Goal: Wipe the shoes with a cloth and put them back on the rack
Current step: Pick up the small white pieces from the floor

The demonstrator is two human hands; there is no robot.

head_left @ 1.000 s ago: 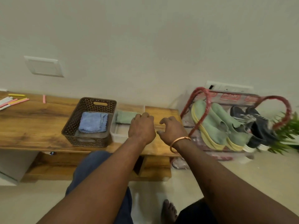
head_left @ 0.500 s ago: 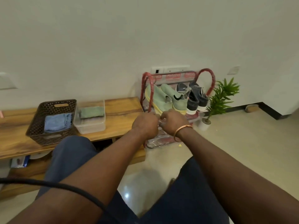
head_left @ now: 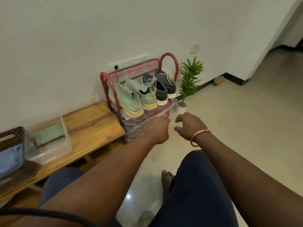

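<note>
Hands now parted, fingers curled

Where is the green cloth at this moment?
In the head view, the green cloth lies inside the clear plastic tub on the wooden bench, at the left, between the brown basket and the shoe rack.

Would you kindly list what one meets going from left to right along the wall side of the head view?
Brown basket with a blue cloth → clear tub holding a green cloth → green shoes on the red rack → dark shoes → potted plant.
</note>
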